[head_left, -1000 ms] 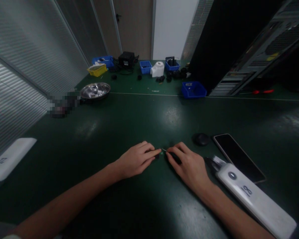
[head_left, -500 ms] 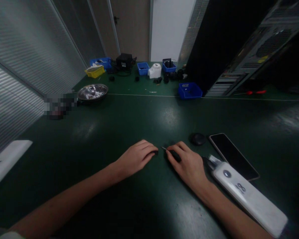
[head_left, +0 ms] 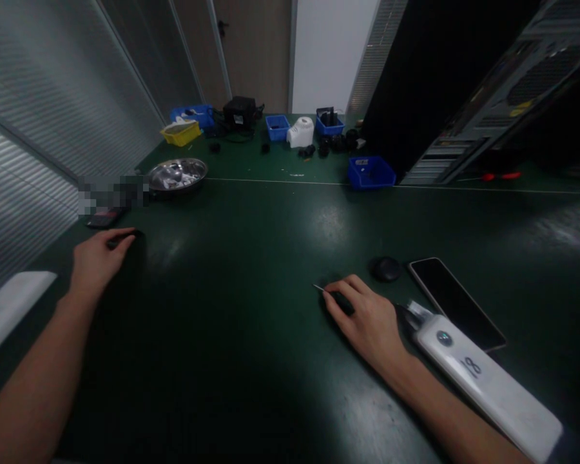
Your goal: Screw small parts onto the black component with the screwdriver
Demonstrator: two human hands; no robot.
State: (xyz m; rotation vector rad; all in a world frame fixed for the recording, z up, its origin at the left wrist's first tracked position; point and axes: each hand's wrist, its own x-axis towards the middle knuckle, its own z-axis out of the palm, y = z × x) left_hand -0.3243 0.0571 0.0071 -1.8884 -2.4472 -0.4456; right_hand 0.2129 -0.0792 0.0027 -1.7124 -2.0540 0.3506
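Note:
At the left side of the dark green table, my left hand is closed, pinching a small black piece between thumb and fingers; its kind is too dark to tell. Just beyond it lies a dark flat object, partly pixelated. My right hand rests on the table right of centre, wrapped round a screwdriver with a black handle. The thin metal shaft sticks out past the fingertips, pointing left. Near that hand sit a round black mouse-like object and a phone.
A white power bank marked 18 lies beside my right forearm, and another white block is at far left. A metal bowl stands at back left. Blue bin, yellow tray and white device are at the back.
My left hand has moved from the table's middle, beside the screwdriver tip, far left and slightly away from me, carrying the small black piece. My right hand has stayed in place.

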